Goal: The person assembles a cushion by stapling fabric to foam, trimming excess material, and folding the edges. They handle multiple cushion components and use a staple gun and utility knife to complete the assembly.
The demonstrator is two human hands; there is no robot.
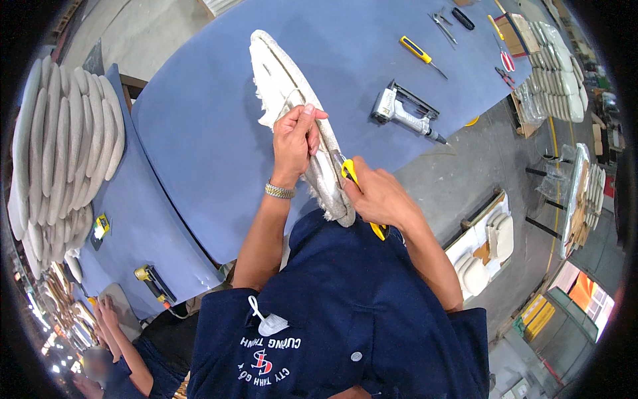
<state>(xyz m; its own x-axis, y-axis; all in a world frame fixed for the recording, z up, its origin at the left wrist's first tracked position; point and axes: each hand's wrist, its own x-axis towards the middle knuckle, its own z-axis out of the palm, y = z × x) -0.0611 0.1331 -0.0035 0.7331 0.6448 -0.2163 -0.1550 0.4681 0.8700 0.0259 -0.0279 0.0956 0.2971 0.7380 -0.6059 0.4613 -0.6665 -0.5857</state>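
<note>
Yellow knife against hand-held cushion

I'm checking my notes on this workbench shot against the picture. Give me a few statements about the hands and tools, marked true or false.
1. The left hand grips the long white padded piece. True.
2. The right hand holds a red hammer. False: it holds a yellow-handled cutter against the padded piece.
3. A grey staple gun lies on the blue table, apart from both hands. True.
4. The left wrist is bare. False: it wears a metal bracelet.
5. A yellow-handled screwdriver lies at the far side of the table. True.
6. The padded piece lies flat under a stack of others. False: it is held up on edge, alone.
</note>
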